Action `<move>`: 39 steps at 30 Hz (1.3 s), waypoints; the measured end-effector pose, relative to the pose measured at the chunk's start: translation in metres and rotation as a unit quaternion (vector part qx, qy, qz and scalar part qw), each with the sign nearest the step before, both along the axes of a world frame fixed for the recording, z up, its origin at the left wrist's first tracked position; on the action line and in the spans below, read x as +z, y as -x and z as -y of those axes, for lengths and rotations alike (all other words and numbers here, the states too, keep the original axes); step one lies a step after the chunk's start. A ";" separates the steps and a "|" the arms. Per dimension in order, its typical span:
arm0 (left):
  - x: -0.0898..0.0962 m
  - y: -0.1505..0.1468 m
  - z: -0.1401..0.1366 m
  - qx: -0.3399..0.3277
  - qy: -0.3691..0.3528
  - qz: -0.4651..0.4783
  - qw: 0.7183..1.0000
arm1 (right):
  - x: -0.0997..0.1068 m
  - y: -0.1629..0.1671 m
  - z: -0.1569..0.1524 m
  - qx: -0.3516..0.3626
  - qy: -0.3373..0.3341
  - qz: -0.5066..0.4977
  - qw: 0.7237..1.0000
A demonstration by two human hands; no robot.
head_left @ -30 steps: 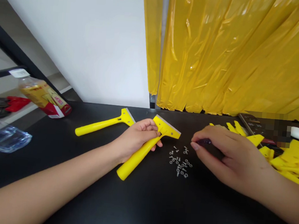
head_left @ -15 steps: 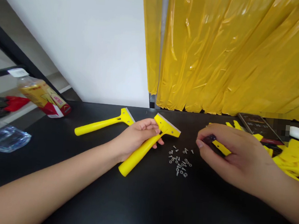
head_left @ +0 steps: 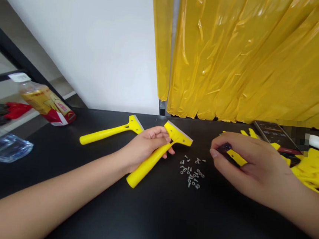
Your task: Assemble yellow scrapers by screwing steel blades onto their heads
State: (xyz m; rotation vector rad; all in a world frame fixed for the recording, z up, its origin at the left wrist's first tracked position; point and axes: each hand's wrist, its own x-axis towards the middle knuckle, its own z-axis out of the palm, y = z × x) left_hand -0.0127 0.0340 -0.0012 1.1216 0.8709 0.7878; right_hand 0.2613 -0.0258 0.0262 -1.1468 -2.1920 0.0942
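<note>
Labelled bottle (head_left: 48,101) left; phone (head_left: 274,134) near yellow sheeting (head_left: 251,60).

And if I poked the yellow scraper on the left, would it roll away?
That scraper might rock on its rounded handle, but its wide, flat head would probably stop it rolling. It looks like smooth plastic, so likely stiff and light.

Head camera: looked forward and down from the wearer's head.
Black table (head_left: 150,219): was viewed from above, across its top.
Left hand (head_left: 144,146), right hand (head_left: 246,168): were seen nearby.
Yellow sheeting (head_left: 237,59): was faced beyond the table.
</note>
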 end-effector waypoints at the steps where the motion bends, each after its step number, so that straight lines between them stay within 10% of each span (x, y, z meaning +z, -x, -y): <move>1: 0.000 0.000 0.000 0.002 -0.001 0.000 1.000 | 0.000 0.000 0.000 0.001 0.001 -0.001 1.000; 30: 0.001 0.001 -0.001 -0.025 -0.012 -0.026 0.999 | -0.002 -0.001 -0.002 -0.013 0.000 -0.006 1.000; 39: 0.004 0.002 0.002 -0.109 -0.003 -0.043 0.993 | 0.008 0.008 0.013 -0.066 -0.046 -0.142 0.987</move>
